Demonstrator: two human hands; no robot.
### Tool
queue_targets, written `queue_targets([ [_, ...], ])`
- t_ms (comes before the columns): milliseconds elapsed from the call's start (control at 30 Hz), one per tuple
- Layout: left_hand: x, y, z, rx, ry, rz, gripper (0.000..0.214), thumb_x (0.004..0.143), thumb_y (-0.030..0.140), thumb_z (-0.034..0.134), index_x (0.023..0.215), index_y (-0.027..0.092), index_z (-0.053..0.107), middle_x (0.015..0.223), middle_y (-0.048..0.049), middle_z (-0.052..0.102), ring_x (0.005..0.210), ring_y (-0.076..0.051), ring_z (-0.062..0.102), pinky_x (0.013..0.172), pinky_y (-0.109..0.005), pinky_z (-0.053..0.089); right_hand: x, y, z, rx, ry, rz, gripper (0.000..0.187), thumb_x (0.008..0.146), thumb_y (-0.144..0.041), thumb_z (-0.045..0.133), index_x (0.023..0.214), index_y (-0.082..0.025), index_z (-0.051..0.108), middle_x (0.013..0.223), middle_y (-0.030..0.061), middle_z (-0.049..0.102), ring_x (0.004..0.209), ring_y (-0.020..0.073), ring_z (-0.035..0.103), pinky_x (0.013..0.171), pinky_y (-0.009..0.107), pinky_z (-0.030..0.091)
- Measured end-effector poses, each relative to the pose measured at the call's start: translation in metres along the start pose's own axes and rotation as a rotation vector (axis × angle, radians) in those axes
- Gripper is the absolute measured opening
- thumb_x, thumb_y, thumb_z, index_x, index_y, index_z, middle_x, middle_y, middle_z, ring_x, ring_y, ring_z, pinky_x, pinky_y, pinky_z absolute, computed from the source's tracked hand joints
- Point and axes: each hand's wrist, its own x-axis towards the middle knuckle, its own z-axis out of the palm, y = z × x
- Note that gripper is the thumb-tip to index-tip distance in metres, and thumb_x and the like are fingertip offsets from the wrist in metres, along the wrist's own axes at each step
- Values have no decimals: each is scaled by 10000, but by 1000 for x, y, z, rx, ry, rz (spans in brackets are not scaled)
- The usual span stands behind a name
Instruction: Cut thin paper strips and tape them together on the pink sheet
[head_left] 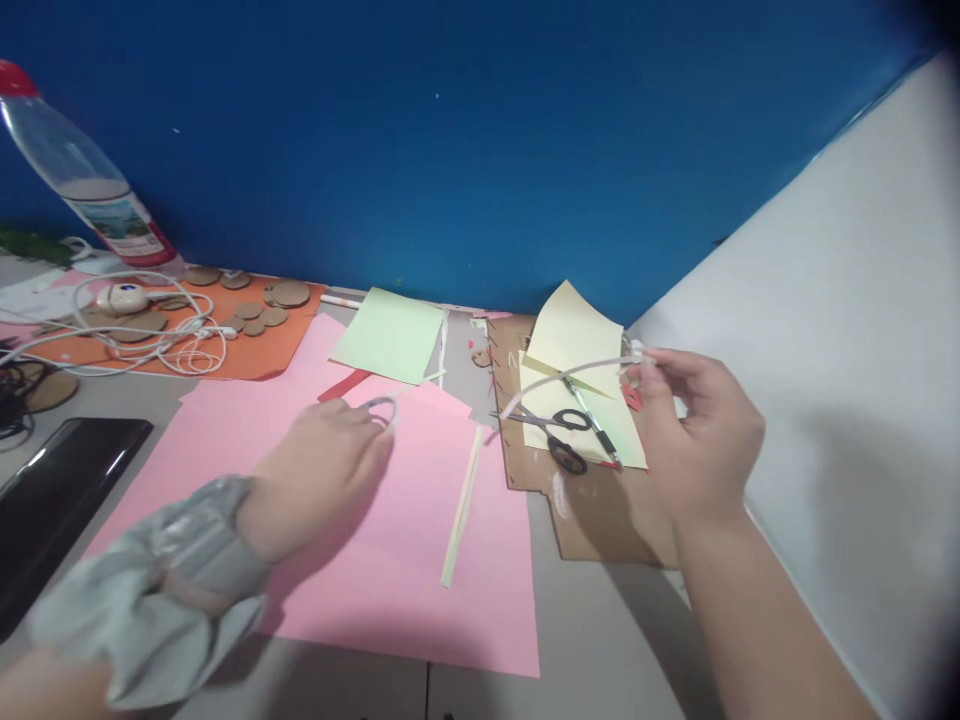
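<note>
My right hand (697,430) is raised at the right, thumb and finger pinching one end of a narrow pale strip (559,375). The strip arcs leftward over the scissors, its free end hanging down near the pink paper. Something small and white shows at the pinched end, too blurred to name. Over the pink paper (390,560) is my left hand (322,470), fingers closed, with a small loop of pale strip (384,408) at the fingertips. Black-handled scissors (562,440) and a pen (596,425) lie on pale yellow paper (577,330) between the hands, nearer the right.
Green paper (390,335) and folded strips (461,510) lie on the pink sheets. Under the scissors is brown cardboard (600,530). Cardboard discs (289,293), tangled earphones (199,335), a bottle (97,190) and a black phone (64,500) are at left. Walls stand behind and right.
</note>
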Motion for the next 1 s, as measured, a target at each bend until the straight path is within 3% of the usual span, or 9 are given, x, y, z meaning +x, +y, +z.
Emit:
queue_targets([
  [167,4,-39,-4,250,-21,-149,299,909,348,417,801,195,650,828,-80,624,858,-282,548,790,-437,369,2,10,-2,38,28,17,166,883,-255,528,1010,-232,631,901,37,685,843,201,660,787,390,525],
  [300,2,-19,-3,186,128,-253,330,855,420,508,1081,200,604,1073,-126,586,1016,-341,510,863,-520,384,-5,4,-12,-73,46,-135,152,868,-200,549,989,-243,631,913,37,694,849,205,650,785,376,513],
  [367,-5,16,-4,-270,68,-121,297,857,410,511,1064,220,606,1096,-93,609,1050,-287,532,920,-461,416,-16,-8,-18,-137,-29,-354,198,844,-137,566,1004,-241,619,895,33,703,854,201,636,766,348,494],
  [467,-18,72,-4,-937,-160,-159,344,931,436,356,1109,293,613,1119,-44,645,1062,-230,578,906,-389,484,-41,-32,-26,-84,-259,-719,199,877,-125,489,993,-205,629,902,55,706,852,201,600,757,350,460],
  [633,-16,105,13,-1395,-226,-363,434,890,532,412,1088,227,650,1062,-88,685,1025,-254,614,874,-401,511,-84,-54,-26,-101,-372,-1017,193,778,-74,585,857,-229,672,947,20,649,886,165,479,700,302,419],
  [767,-11,94,23,-1376,-175,-415,414,883,531,446,920,184,668,916,-75,710,886,-220,650,828,-346,522,-88,-48,-20,74,-491,-859,142,815,-176,563,907,-254,638,924,-5,630,886,150,495,779,295,432],
  [867,-15,89,22,-1166,-103,-294,357,924,452,411,930,201,665,912,-55,706,882,-202,644,835,-311,506,-71,-40,-18,321,-624,-361,195,874,-334,485,991,-206,575,923,52,624,879,177,555,778,334,475],
  [933,-19,89,22,-1096,-145,-178,359,948,405,372,924,208,671,894,-46,707,864,-191,649,828,-292,502,-58,-36,-15,439,-877,21,286,964,-338,322,977,-211,577,900,46,632,823,157,589,716,307,495],
  [1000,-21,91,24,-1099,-214,-112,386,960,389,342,891,202,672,854,-43,711,819,-177,660,797,-272,507,-50,-34,-9,632,-1195,210,349,980,-362,297,923,-209,605,856,29,642,766,137,603,692,281,503],
])
